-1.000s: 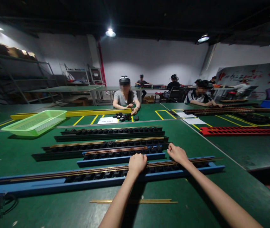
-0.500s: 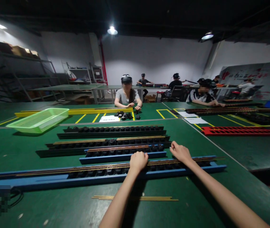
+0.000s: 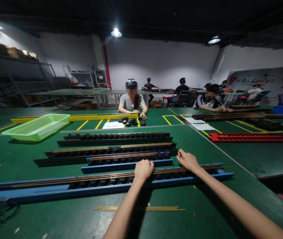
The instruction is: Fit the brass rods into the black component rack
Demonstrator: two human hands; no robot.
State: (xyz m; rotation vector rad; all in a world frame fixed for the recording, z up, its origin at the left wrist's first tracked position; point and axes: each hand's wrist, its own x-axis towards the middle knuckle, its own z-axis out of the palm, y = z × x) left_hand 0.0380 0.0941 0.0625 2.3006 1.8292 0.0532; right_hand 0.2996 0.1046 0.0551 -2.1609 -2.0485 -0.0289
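The left hand (image 3: 143, 171) is curled down over the brass rods (image 3: 106, 177) set in a long blue-based jig (image 3: 44, 192), and the right hand (image 3: 187, 160) is held with bent fingers over the same rods, further along. Whether either grip is clenched on the rods or only resting on them cannot be told. The jig is laid across the green tabletop (image 3: 27, 166), its long axis running left to right and rising slightly to the right, with its left end reaching the edge of the view.

A shorter blue jig (image 3: 126, 165) and two black jigs (image 3: 114, 139) are ranged parallel behind it. Loose brass rods (image 3: 139, 208) are laid on the near side. Further off, a green plastic basket (image 3: 35, 127), a red jig (image 3: 251, 137) and a printed sheet (image 3: 113, 125) are seen, the sheet's print too small to be read. Small black parts (image 3: 128, 122) are placed beside the sheet, before a seated co-worker (image 3: 131, 99).
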